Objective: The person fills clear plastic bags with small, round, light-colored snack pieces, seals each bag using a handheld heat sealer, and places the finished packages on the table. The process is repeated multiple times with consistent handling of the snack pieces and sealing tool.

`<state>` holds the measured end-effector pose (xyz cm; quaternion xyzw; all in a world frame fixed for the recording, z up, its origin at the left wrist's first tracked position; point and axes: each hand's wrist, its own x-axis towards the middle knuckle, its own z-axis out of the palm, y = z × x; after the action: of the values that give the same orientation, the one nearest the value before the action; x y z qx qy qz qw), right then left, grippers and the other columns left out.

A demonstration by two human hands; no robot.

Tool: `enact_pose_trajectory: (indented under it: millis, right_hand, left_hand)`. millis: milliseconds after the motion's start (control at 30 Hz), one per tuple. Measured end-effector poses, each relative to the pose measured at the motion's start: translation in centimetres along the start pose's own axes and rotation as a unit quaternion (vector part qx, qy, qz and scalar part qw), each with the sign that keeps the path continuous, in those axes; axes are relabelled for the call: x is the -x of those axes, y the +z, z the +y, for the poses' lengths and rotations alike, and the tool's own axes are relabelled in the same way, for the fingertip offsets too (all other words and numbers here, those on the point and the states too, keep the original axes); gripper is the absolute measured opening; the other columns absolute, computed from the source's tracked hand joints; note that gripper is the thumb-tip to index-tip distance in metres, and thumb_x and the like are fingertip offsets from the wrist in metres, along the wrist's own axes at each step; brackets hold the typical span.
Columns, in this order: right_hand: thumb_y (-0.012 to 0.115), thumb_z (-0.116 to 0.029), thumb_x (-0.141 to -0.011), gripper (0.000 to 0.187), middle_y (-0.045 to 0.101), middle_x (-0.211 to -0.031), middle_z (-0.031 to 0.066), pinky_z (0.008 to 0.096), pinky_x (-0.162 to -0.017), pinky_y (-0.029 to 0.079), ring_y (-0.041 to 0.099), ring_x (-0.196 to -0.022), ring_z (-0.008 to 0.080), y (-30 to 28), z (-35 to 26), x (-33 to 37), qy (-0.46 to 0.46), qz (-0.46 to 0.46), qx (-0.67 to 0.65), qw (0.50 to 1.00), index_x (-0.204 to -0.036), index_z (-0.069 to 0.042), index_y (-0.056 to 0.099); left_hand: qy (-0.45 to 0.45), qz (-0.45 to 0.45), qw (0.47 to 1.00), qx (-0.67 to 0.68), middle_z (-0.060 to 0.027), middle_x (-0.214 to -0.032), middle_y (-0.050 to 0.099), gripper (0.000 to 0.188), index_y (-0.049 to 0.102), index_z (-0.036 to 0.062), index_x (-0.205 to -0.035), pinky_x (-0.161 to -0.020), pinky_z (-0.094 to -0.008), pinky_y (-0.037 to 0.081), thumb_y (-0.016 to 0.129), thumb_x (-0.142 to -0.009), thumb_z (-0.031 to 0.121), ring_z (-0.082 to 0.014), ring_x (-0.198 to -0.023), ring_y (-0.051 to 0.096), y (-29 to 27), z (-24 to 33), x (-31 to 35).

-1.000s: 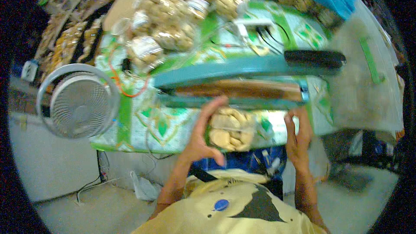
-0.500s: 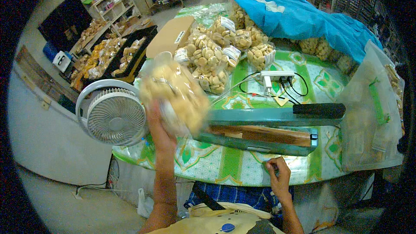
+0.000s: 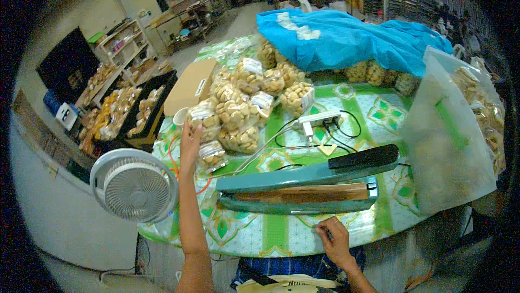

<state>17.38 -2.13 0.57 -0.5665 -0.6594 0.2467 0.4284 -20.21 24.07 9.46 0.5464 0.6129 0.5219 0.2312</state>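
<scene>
With my arm stretched forward, my left hand [image 3: 190,144] grips the near left side of a clear plastic bag of round cookies [image 3: 206,125], its fingers partly hidden by the bag. This bag rests at the left edge of a pile of similar labelled cookie bags [image 3: 235,108]. My right hand [image 3: 334,237] hovers at the table's front edge with its fingers curled together; whether anything small is in them is hidden. Just beyond it lies a long teal bag sealer [image 3: 303,198] with a black-ended upper arm, raised at a slight angle.
A white fan [image 3: 135,187] stands at the table's left edge. Behind the sealer are a power strip [image 3: 319,118] and cables. A tan box [image 3: 189,84] lies beside the pile. Blue cloth [image 3: 346,38] covers more bags, and a large translucent sack [image 3: 452,136] stands at right.
My left hand has carried the cookie bag away from above the sealer's left end, forward to the pile. My right hand stays curled near the table edge. The view has shifted.
</scene>
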Motion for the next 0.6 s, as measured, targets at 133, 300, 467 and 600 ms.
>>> enact_pose_trajectory:
  millis: [133, 300, 467, 600]
  right_hand:
    - [0.068, -0.011, -0.086, 0.010, 0.062, -0.082, 0.0131, 0.0376, -0.068, 0.048, 0.061, -0.075, 0.0293, -0.8, -0.2, 0.0, 0.029, -0.004, -0.052, 0.998, -0.090, -0.003, 0.064]
    - [0.069, -0.008, -0.085, 0.009, 0.063, -0.083, 0.0107, 0.0308, -0.066, 0.049, 0.061, -0.071, 0.0193, -3.4, 0.2, 0.5, 0.072, 0.084, -0.046, 0.993, -0.089, -0.001, 0.066]
    - [0.067, -0.005, -0.085, 0.006, 0.065, -0.082, 0.0062, 0.0297, -0.069, 0.049, 0.060, -0.072, 0.0155, -7.2, 1.3, 0.9, 0.113, 0.212, 0.007, 0.971, -0.088, -0.001, 0.066]
    - [0.063, -0.011, -0.092, 0.011, 0.058, -0.077, 0.0003, 0.0243, -0.063, 0.043, 0.052, -0.068, 0.0087, -11.7, 1.8, -0.1, 0.153, 0.321, -0.047, 0.934, -0.085, -0.003, 0.060]
  left_hand:
    - [0.115, 0.085, 0.984, -0.109, -0.0187, -0.148, 0.039, 0.066, 0.036, -0.0006, -0.145, -0.113, -0.0404, 0.028, 0.064, -0.091, 0.024, -0.0308, -0.137, 0.036, -0.1, 2.4, 4.1]
    - [0.139, 0.106, 0.981, -0.088, -0.0138, -0.137, 0.049, 0.054, 0.051, 0.0040, -0.133, -0.103, -0.0418, 0.041, 0.067, -0.081, 0.002, -0.0277, -0.128, 0.046, 0.0, 4.3, 14.0]
    - [0.074, 0.083, 0.993, -0.048, -0.0124, -0.115, 0.061, 0.032, 0.065, 0.0031, -0.111, -0.086, -0.0351, 0.052, 0.065, -0.080, -0.004, -0.0245, -0.105, 0.060, 0.7, 3.9, 22.9]
    - [-0.056, -0.006, 0.998, -0.013, -0.0122, -0.112, 0.061, 0.025, 0.067, 0.0020, -0.107, -0.074, -0.0303, 0.054, 0.065, -0.082, -0.004, -0.0216, -0.096, 0.062, 0.9, 4.4, 27.3]
